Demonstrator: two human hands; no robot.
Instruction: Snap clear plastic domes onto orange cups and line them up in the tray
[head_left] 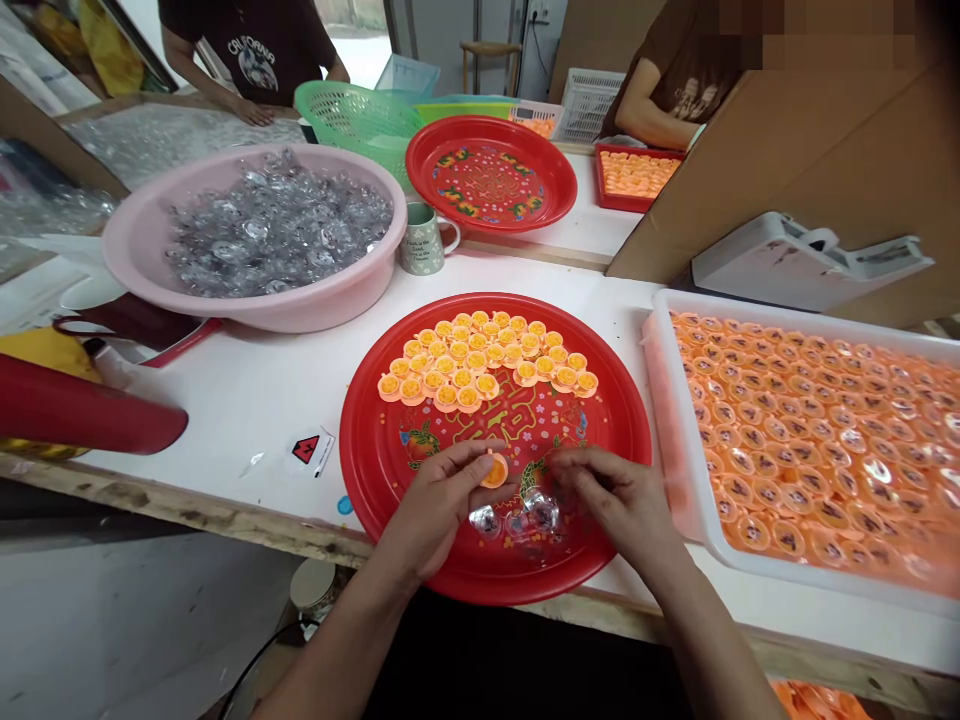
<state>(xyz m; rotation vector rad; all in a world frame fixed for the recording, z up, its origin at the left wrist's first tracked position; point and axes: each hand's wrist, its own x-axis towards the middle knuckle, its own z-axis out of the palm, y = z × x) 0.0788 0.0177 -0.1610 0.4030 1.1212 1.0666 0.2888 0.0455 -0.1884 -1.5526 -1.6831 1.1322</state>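
Observation:
My left hand (435,505) pinches a small round orange piece (494,470) between thumb and fingers, over the near half of a red patterned tray (360,470). To its right, my right hand (619,500) has its fingers drawn together; whether anything is in them is hidden. Between the hands, a few clear plastic domed pieces (541,512) lie on the tray. Several orange-and-yellow round pieces (459,350) sit close together across the tray's far half.
A pink basin (375,285) heaped with clear plastic pieces stands at left, beside a mug (422,240). At right is a white bin (675,400) of orange pieces. Another red tray (491,175) lies behind. Two people are across the table; a cardboard panel (810,170) stands at right.

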